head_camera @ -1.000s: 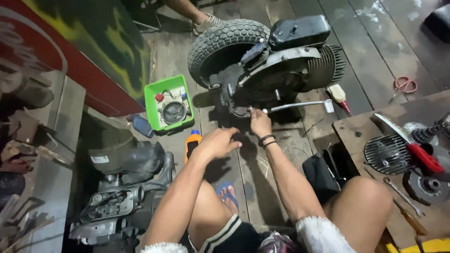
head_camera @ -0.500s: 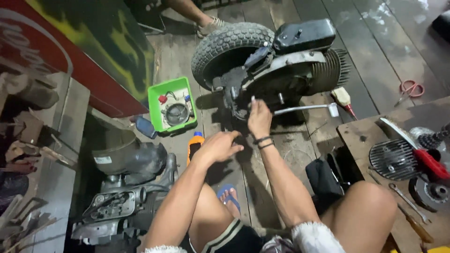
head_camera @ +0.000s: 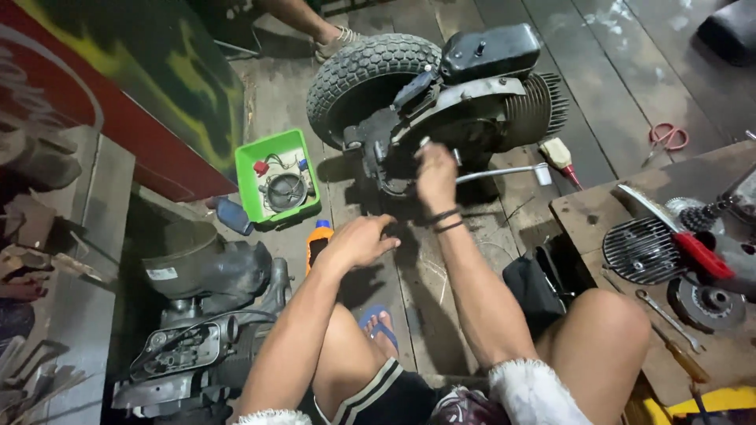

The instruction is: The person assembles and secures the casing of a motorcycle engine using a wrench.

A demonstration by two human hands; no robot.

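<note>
Here, right hand [head_camera: 435,175] raised to the near side of the scooter engine [head_camera: 465,102], fingers curled narrow against its dark casing; whether they pinch a small part cannot be told. Two dark bands sit on that wrist. Just right of the hand, a chrome lever [head_camera: 504,171] sticks out from the engine toward the right, ending in a pale tip. Left hand [head_camera: 358,242] hovers lower, above the plank floor, fingers loosely bent and half open, holding nothing. Just to its left an orange bottle [head_camera: 318,240] with a dark label lies on the boards.

Engine lies on its side on the wooden floor, knobby tyre [head_camera: 362,79] at its left end, finned cylinder [head_camera: 543,102] at its right, a black box-shaped cover on top. Near the cylinder, a small cream-coloured bottle with a red nozzle [head_camera: 559,156]. Further right, red-handled scissors [head_camera: 668,135] on the planks.

Left of the engine, a green plastic tray [head_camera: 250,169] holds a round metal part, wires and small bits. A blue item lies beside the tray's lower left corner. Lower left, a second engine casing [head_camera: 201,315], grey and dirty, well apart from the hands.

At right, a low wooden board [head_camera: 591,220] carries a finned cylinder head, a red-handled tool, a spanner [head_camera: 668,319] and a screwdriver. A blue sandal [head_camera: 380,327] shows between the person's bare knees. Another person's foot at top edge.
</note>
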